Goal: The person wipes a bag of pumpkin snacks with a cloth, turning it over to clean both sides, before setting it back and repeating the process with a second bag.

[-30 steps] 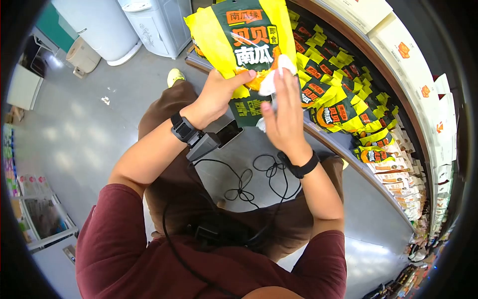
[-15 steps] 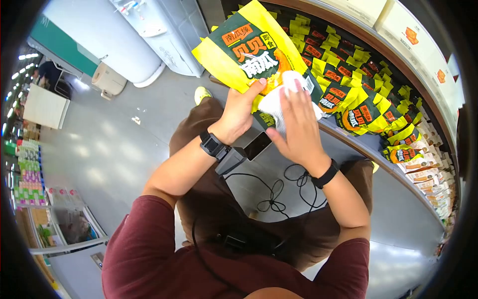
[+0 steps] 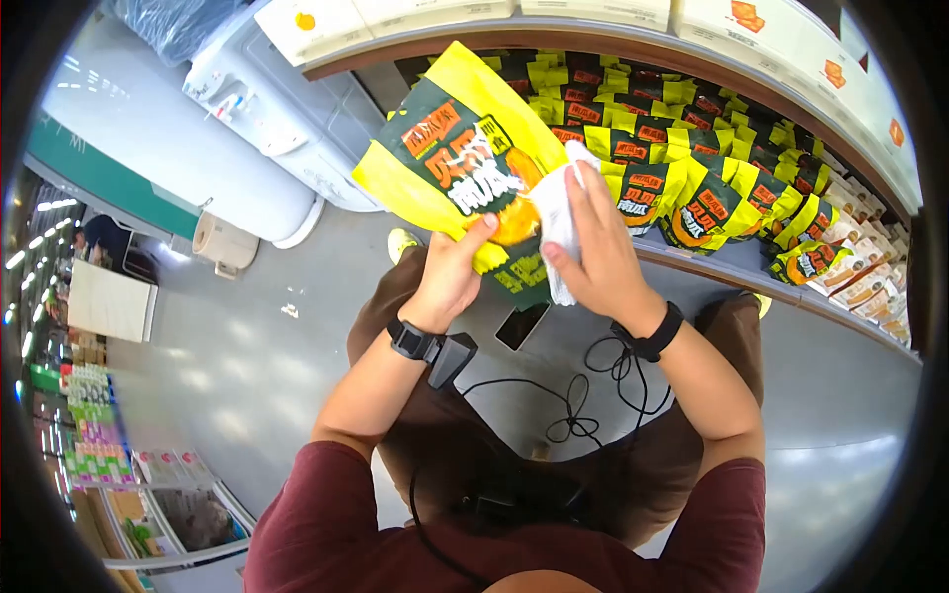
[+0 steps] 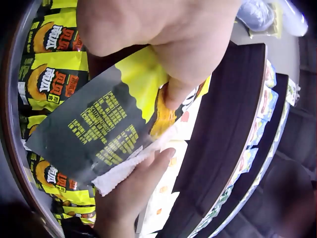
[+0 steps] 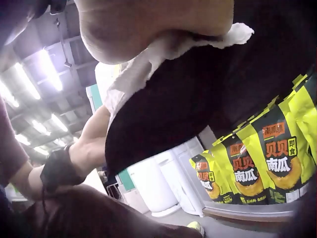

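Observation:
A yellow and dark green snack bag (image 3: 450,158) is held tilted above the person's knees. The left hand (image 3: 447,280) grips its lower left edge, thumb on the front; the left wrist view shows this thumb (image 4: 174,94) against the orange print. A white cloth (image 3: 560,219) lies over the bag's lower right edge. Against the cloth rests the right hand (image 3: 605,259), its fingers extended. In the right wrist view the cloth (image 5: 131,82) hangs between the right palm (image 5: 153,25) and the bag's dark underside.
Rows of similar bags (image 3: 697,212) stand on a low shelf (image 3: 712,267) at the right. A phone (image 3: 521,326) and black cables (image 3: 573,427) lie on the floor between the legs. A white water dispenser (image 3: 287,119) and a beige bin (image 3: 224,242) stand at the left.
The head view has turned, bringing more of the shelf into sight. The right hand and the cloth have moved to the bag's right edge, while the left hand keeps its grip.

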`<state>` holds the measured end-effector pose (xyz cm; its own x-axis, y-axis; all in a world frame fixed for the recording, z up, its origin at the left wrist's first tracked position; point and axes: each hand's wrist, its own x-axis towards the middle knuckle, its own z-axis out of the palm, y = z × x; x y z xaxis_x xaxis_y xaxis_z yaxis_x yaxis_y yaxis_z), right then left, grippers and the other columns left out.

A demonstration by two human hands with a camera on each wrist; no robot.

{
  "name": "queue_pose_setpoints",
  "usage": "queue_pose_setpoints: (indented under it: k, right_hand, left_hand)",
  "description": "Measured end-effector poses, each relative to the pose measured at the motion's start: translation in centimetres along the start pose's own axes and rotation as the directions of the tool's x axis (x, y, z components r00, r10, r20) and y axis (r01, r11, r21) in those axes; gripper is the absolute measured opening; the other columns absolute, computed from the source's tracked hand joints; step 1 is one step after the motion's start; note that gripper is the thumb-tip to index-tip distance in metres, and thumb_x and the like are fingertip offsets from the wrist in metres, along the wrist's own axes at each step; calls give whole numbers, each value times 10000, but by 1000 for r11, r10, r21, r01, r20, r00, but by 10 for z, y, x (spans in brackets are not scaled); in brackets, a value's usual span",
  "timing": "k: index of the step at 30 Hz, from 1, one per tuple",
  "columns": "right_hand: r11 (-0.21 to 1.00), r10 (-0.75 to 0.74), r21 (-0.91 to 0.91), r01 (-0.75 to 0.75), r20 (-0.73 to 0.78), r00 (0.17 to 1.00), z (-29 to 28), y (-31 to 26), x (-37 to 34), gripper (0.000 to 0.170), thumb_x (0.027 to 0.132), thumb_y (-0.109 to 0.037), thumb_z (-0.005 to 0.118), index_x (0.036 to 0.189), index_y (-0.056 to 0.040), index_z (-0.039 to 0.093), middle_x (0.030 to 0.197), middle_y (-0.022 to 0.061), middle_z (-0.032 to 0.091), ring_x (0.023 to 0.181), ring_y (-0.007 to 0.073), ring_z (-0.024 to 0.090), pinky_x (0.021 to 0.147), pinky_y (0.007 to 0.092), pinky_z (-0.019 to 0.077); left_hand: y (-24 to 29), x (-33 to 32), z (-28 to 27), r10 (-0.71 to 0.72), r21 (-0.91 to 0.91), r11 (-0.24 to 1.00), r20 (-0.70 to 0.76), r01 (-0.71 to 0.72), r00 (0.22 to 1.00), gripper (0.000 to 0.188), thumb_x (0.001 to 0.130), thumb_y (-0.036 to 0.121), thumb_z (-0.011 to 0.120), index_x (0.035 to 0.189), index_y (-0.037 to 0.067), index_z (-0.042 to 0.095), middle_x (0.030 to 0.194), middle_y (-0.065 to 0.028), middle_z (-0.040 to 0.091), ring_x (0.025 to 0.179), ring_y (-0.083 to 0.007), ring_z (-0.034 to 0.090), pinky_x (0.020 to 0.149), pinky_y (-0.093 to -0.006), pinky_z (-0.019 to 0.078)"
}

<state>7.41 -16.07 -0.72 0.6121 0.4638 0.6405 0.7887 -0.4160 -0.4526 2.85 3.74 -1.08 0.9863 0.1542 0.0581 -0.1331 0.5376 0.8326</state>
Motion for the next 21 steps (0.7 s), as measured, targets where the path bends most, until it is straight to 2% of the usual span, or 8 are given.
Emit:
queue_pose_setpoints:
  k: [4,6,8,12,14,16,19,21]
  right_hand:
    - [995,-45,83,51,-78,996,-4,11,9,768,922,-367,584,1420,114,250,1474,343,236,1361,489,278,1129,485,237]
    - [995,-80,47,83,-70,994,-4,0,16,862,917,-478,551,1420,136,214,1474,360,210,1380,506,221,1141,508,194]
    - [996,-89,-35,87,-85,992,-1,-4,19,896,912,-520,532,1419,142,205,1477,364,193,1390,506,193,1142,525,176]
    - [994,-91,52,97,-97,991,0,-4,25,903,911,-515,537,1427,140,189,1482,364,174,1396,502,181,1141,531,175]
    - [992,-91,74,100,-115,989,1,-6,25,915,910,-508,542,1436,139,165,1485,364,160,1400,500,172,1141,528,175]
    - [990,-104,82,115,-129,986,1,-8,29,914,905,-476,564,1446,132,148,1486,366,157,1400,501,177,1142,517,178]
    - [976,-129,149,157,-187,974,-7,-14,37,905,884,-424,607,1468,95,149,1495,353,163,1400,501,188,1144,495,189]
    - [975,-164,120,187,-181,970,-10,-15,41,908,871,-424,622,1466,91,169,1499,330,191,1401,491,202,1139,495,205]
  left_hand:
    - [-1,-7,4,-31,173,985,100,13,994,420,860,23,692,1250,6,538,1193,-56,624,1084,-157,589,945,-314,469]
    - [-6,-8,6,-21,257,966,176,-26,984,394,863,19,687,1234,6,556,1174,-52,631,1050,-148,597,923,-303,480]
    - [-5,-7,9,-18,305,952,174,-36,985,384,868,17,682,1232,7,559,1166,-46,632,1032,-137,600,903,-292,488]
    - [0,-7,12,3,360,931,159,-61,987,365,878,49,686,1220,10,565,1141,-40,641,1005,-124,607,881,-280,496]
    - [3,-10,13,-47,420,907,167,-28,985,417,898,-2,626,1296,30,509,1241,-70,596,1088,-170,597,931,-323,490]
    - [3,-9,12,-42,410,911,184,-38,982,411,892,11,636,1284,22,512,1210,-62,601,1054,-152,595,901,-314,496]
    - [4,-11,13,-81,574,818,187,-43,979,417,876,55,668,1260,5,515,1130,-43,600,978,-114,575,852,-294,492]
    - [6,-11,13,-83,580,813,182,-39,980,379,886,56,657,1241,-1,537,1127,-49,625,981,-125,599,860,-291,498]
